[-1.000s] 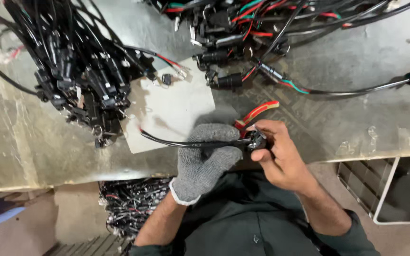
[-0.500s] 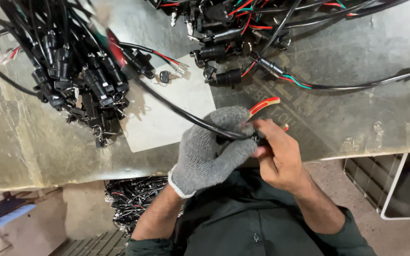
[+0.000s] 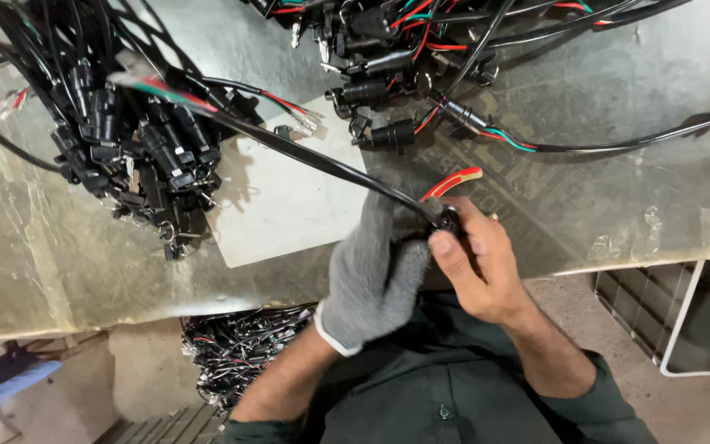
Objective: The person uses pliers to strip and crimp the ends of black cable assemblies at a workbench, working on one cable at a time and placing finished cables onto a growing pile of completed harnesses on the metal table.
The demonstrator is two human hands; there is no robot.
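My left hand (image 3: 371, 275), in a grey knit glove, grips a black cable (image 3: 306, 156) near its end. The cable runs up and left from the hands, with red, green and white wires showing at its far end. My bare right hand (image 3: 474, 259) pinches the small black connector (image 3: 447, 220) on the cable's near end and also holds red-handled pliers (image 3: 452, 182), whose handle sticks up behind the fingers. Both hands meet at the front edge of the metal-topped table (image 3: 618, 197).
A pile of black cables with connectors (image 3: 125, 156) lies at the left, another pile (image 3: 404, 57) at the top middle. A white sheet (image 3: 281, 210) lies flat between them. More cables (image 3: 240, 353) sit on the floor below. A white wire rack (image 3: 692, 321) stands at the right.
The cable, short and level a second ago, now stretches up and left across the white sheet, its far end raised over the left pile. Both hands stay at the table edge.
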